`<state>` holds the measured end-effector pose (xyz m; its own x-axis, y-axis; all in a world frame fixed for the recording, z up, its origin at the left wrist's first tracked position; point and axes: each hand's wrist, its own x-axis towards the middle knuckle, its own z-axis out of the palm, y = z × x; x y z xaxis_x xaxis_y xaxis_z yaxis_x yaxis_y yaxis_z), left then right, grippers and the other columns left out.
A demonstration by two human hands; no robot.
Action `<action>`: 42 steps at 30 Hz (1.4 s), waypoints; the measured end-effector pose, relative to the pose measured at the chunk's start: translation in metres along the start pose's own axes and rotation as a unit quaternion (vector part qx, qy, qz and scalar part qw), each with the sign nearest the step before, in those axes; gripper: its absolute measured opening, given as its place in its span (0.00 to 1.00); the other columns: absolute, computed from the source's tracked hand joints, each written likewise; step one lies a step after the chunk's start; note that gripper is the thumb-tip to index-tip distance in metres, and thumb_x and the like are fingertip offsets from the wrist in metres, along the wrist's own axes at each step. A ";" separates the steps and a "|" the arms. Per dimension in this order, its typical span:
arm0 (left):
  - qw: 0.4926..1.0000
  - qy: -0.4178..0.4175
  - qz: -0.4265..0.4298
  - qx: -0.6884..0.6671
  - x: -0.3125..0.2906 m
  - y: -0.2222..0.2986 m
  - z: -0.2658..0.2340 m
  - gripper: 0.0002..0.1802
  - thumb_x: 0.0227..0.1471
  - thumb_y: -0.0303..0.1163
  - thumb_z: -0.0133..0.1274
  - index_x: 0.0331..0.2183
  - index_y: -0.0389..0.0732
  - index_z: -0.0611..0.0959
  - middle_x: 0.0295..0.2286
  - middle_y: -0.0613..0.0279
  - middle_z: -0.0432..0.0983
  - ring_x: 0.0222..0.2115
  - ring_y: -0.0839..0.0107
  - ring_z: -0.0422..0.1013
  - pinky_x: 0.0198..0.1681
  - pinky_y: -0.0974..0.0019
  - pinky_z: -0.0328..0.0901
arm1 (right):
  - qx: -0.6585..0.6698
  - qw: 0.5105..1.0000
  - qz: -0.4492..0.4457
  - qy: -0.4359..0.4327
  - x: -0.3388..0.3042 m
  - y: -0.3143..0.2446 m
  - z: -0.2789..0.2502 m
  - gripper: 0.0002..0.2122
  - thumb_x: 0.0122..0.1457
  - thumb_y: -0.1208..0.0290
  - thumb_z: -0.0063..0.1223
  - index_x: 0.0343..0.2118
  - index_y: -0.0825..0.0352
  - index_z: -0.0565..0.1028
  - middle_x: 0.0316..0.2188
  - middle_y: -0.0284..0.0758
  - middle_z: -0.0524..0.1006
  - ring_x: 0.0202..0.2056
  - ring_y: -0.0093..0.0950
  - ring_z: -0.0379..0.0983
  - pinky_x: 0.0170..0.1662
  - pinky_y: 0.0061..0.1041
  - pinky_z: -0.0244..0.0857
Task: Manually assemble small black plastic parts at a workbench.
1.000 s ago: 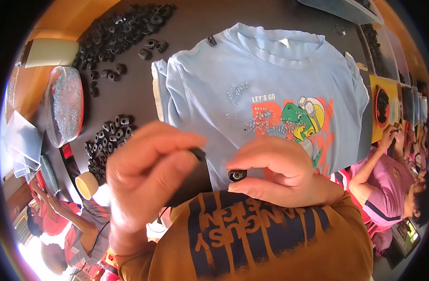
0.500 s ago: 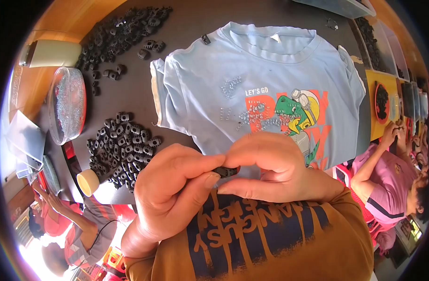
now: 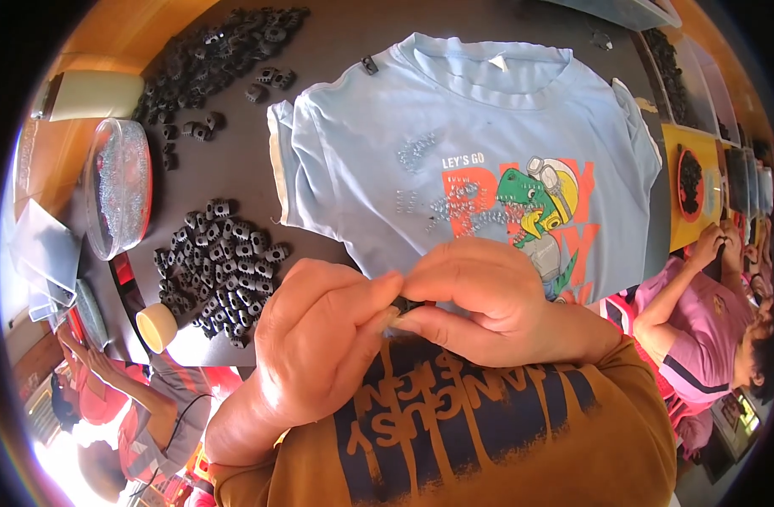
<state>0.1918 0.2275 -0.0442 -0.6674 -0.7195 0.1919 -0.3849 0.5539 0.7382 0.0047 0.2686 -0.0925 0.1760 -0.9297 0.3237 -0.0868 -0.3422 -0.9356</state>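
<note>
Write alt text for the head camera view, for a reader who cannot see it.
Two bare hands, the left hand and right hand, meet over a dark table and pinch a small black part between their fingertips. Behind them lies a light blue T-shirt with a dinosaur print; to the left sit a pile of black parts and a clear round dish.

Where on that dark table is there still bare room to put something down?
Bare table lies beyond the T-shirt's collar, and a strip between the round clear dish and the shirt's sleeve. Crowded: black parts piled at the far left and the near heap.
</note>
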 end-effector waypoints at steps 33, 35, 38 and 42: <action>0.998 -0.029 0.056 0.001 0.004 -0.009 -0.003 0.18 0.37 0.14 0.57 0.36 0.29 0.78 0.27 0.55 0.70 0.23 0.63 0.68 0.23 0.65 0.64 | 0.058 0.996 0.065 0.000 -0.001 -0.002 0.002 0.06 0.47 0.76 0.61 0.29 0.68 0.76 0.21 0.34 0.73 0.23 0.31 0.70 0.25 0.26 0.61; 0.998 0.018 0.056 -0.022 0.005 -0.008 -0.002 0.14 0.40 0.15 0.56 0.35 0.30 0.79 0.25 0.57 0.72 0.22 0.64 0.68 0.23 0.65 0.64 | 0.100 0.990 0.099 -0.010 -0.001 -0.002 0.001 0.06 0.49 0.76 0.61 0.30 0.69 0.76 0.22 0.34 0.74 0.24 0.29 0.71 0.26 0.24 0.61; 0.997 0.004 0.023 -0.070 0.008 -0.006 -0.006 0.13 0.40 0.16 0.56 0.34 0.32 0.80 0.24 0.59 0.73 0.21 0.65 0.68 0.24 0.66 0.63 | 0.229 0.961 0.150 -0.030 -0.001 -0.004 -0.002 0.07 0.53 0.77 0.58 0.34 0.71 0.76 0.26 0.32 0.75 0.29 0.22 0.71 0.32 0.20 0.63; 0.993 0.016 -0.017 -0.116 0.007 -0.004 -0.005 0.13 0.40 0.17 0.55 0.34 0.33 0.81 0.21 0.61 0.73 0.20 0.67 0.68 0.24 0.68 0.62 | 0.395 0.889 0.230 -0.003 -0.003 -0.009 -0.001 0.08 0.56 0.79 0.54 0.39 0.73 0.74 0.32 0.31 0.73 0.34 0.18 0.69 0.37 0.19 0.64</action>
<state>0.1920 0.2178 -0.0426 -0.6343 -0.7513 0.1822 -0.2468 0.4202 0.8733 0.0045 0.2738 -0.0853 0.3060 -0.9449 -0.1165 0.5647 0.2787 -0.7768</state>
